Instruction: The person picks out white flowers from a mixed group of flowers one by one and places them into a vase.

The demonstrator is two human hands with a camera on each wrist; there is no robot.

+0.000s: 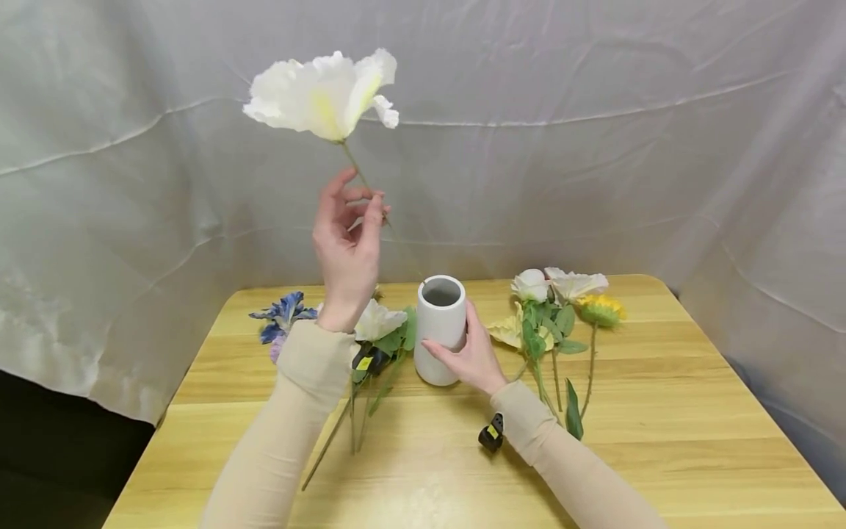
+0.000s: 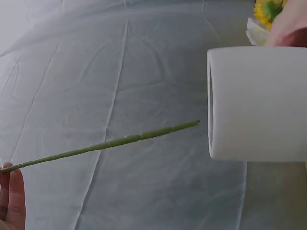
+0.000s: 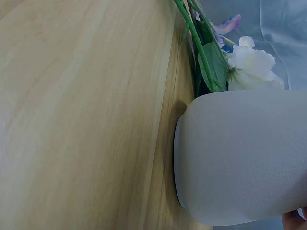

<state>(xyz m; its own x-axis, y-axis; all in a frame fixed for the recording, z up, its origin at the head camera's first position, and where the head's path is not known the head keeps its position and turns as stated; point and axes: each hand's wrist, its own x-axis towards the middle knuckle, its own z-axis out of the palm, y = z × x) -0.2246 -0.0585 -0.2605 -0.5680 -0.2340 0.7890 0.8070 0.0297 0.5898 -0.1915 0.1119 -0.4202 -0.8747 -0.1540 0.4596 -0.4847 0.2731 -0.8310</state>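
My left hand (image 1: 350, 242) pinches the thin green stem (image 2: 120, 141) of a large white flower (image 1: 324, 95) between thumb and fingers, with the bloom held high above the table. The stem slants down toward a white vase (image 1: 438, 330), and in the left wrist view its tip is just short of the vase's mouth. Around the vase's right side curls my right hand (image 1: 469, 353), thumb across the front. The vase stands upright on the wooden table, its mouth facing up. In the right wrist view, the vase's wall (image 3: 244, 158) fills much of the frame.
Left of the vase lie blue flowers (image 1: 284, 316) and a white flower (image 1: 380, 321) with long stems. On the right are a white rose (image 1: 531, 285), a yellow sunflower (image 1: 601, 310) and leafy stems. A grey curtain (image 1: 529, 184) hangs behind the table (image 1: 661, 441).
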